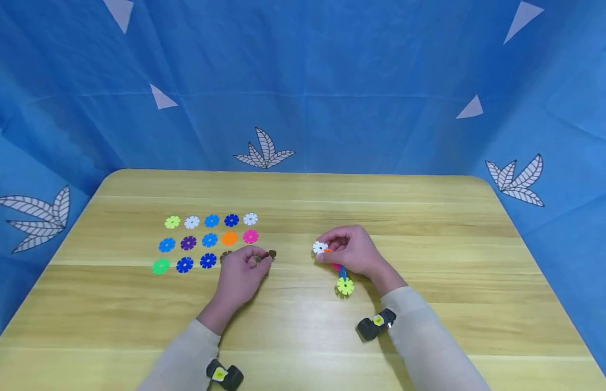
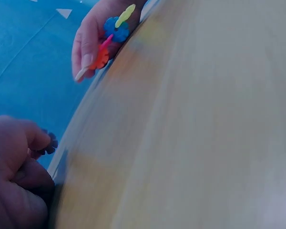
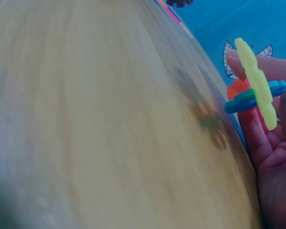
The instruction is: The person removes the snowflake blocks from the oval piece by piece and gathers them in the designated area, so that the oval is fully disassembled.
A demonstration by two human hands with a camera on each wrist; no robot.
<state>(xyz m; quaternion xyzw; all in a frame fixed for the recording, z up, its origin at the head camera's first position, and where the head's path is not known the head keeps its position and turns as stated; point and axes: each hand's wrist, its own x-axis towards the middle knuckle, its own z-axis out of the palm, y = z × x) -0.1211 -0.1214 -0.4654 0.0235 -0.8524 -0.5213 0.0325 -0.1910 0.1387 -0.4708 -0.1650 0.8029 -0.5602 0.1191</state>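
Note:
My left hand (image 1: 242, 276) pinches a brown notched plastic disc (image 1: 272, 253) between thumb and fingertips, just above the table. In the left wrist view that disc (image 2: 52, 143) looks dark and stands on edge. Across from it, my right hand (image 1: 355, 252) grips a chain of interlocked notched discs. A white disc (image 1: 320, 247) forms the chain's end towards my left hand. Then come an orange disc (image 2: 102, 59), a pink one (image 2: 106, 42), a blue one (image 2: 116, 29) and a yellow-green disc (image 3: 257, 85) at the other end. My fingers partly cover the middle of the chain.
Left of my left hand, loose notched discs lie flat in three rows, among them an orange disc (image 1: 230, 239), a purple disc (image 1: 188, 243) and a green disc (image 1: 161, 266). Another brown disc (image 1: 226, 254) is partly hidden by my left hand. Blue cloth (image 1: 303, 65) hangs behind the wooden table (image 1: 430, 228).

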